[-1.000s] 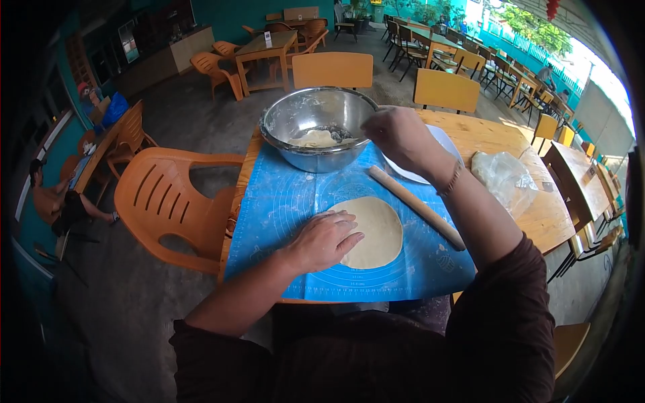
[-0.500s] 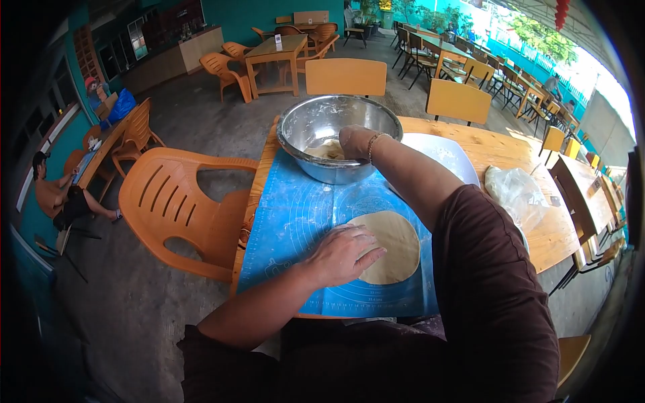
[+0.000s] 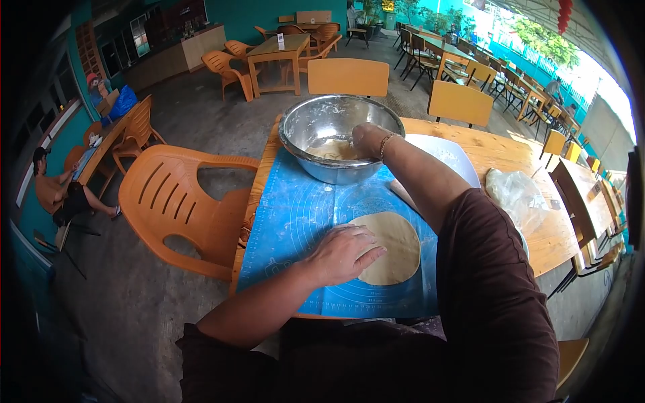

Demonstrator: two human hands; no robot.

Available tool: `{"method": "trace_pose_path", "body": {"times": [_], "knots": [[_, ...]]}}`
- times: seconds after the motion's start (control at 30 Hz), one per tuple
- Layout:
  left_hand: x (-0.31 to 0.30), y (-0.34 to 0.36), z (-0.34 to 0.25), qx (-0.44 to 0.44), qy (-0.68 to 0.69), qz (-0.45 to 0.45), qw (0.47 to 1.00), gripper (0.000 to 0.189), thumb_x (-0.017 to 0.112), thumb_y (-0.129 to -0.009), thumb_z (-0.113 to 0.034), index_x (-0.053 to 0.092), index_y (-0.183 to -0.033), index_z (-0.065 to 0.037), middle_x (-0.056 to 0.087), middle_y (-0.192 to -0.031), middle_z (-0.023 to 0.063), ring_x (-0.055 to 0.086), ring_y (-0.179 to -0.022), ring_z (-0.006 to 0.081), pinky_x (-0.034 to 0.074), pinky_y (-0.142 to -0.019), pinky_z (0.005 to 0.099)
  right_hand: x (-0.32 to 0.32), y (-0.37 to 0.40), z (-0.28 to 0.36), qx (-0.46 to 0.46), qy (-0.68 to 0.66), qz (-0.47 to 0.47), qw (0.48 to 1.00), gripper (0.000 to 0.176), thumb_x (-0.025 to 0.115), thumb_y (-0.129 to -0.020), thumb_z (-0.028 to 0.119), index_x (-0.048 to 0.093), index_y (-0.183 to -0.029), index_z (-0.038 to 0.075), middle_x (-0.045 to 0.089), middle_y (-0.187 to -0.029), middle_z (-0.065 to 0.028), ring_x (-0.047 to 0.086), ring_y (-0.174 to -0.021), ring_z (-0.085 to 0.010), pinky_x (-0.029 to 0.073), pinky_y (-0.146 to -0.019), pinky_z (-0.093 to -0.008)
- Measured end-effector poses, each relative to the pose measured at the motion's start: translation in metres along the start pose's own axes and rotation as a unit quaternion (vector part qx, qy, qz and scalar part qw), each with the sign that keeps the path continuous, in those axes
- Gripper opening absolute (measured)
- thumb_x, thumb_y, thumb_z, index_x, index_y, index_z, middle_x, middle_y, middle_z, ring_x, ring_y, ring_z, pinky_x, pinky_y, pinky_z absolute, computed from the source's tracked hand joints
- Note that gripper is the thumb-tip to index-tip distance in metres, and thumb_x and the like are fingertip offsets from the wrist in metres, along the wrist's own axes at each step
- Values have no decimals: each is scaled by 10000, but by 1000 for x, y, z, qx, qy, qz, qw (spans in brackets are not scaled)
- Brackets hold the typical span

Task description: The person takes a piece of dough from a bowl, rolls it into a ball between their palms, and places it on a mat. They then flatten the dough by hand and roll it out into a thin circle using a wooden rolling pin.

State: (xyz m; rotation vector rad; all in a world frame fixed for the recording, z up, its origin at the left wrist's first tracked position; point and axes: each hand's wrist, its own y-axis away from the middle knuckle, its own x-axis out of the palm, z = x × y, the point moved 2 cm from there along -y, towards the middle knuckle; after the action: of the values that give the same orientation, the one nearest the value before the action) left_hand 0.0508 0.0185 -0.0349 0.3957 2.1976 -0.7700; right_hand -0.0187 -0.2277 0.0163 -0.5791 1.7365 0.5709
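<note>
My left hand lies flat, fingers spread, over the left edge of a round sheet of dough. The dough rests on a blue mat with printed circles. Beyond it stands a steel bowl, with pale floury dough at its bottom. My right hand reaches down inside the bowl's right side; its fingers are hidden. Under my right forearm, part of a rolling pin shows. A white plate dusted with flour sits right of the bowl.
A clear plastic bag lies on the wooden table at right. An orange plastic chair stands against the table's left side. Two chair backs are beyond the far edge. A person sits at the far left.
My right hand has moved slightly right inside the bowl, and more of the rolling pin shows under the forearm. My left hand has stayed on the dough sheet.
</note>
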Motion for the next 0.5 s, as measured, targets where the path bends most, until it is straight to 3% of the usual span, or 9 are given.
{"method": "trace_pose_path", "body": {"times": [0.07,0.2,0.27,0.4,0.47,0.5], "knots": [[2,0,2,2,-1,-3,1000,286,631,-933,-258,685,-1007,13,684,-1071,190,639,-1022,359,491,-903,439,-20,20,6,20,-24,0,999,250,675,-849,201,746,-1022,36,706,-1111,-162,678,-1054,-295,534,-914,-370],[2,1,1,4,-6,-15,1000,286,636,-929,-255,686,-1011,14,686,-1067,193,640,-1023,360,492,-905,437,-33,37,7,17,-8,2,1000,234,684,-824,188,753,-995,44,707,-1095,-167,676,-1043,-311,532,-917,-377],[2,2,1,11,-7,-23,1000,277,637,-927,-246,687,-1002,16,687,-1053,191,643,-1010,360,495,-895,436,-26,31,-2,36,-67,-51,996,318,780,-703,270,753,-906,26,718,-983,-185,688,-956,-329,541,-880,-381],[1,0,2,18,17,-30,999,240,641,-920,-207,688,-971,23,687,-1001,190,654,-945,361,510,-843,429,-13,30,-17,93,-203,-122,967,299,776,-718,249,749,-916,28,716,-950,-193,687,-923,-323,541,-867,-369],[0,-1,0,16,21,-37,999,258,628,-926,-226,688,-934,25,688,-960,195,655,-916,363,513,-822,434,-21,39,-16,32,-224,-150,963,239,766,-760,171,735,-907,-14,720,-833,-176,703,-765,-267,568,-736,-344],[0,-1,-1,14,25,-44,999,284,615,-931,-245,688,-897,28,688,-919,200,657,-886,364,517,-801,439,-25,45,-16,32,-223,-151,962,239,766,-760,171,735,-907,-14,720,-833,-176,703,-765,-267,568,-736,-344]]}}
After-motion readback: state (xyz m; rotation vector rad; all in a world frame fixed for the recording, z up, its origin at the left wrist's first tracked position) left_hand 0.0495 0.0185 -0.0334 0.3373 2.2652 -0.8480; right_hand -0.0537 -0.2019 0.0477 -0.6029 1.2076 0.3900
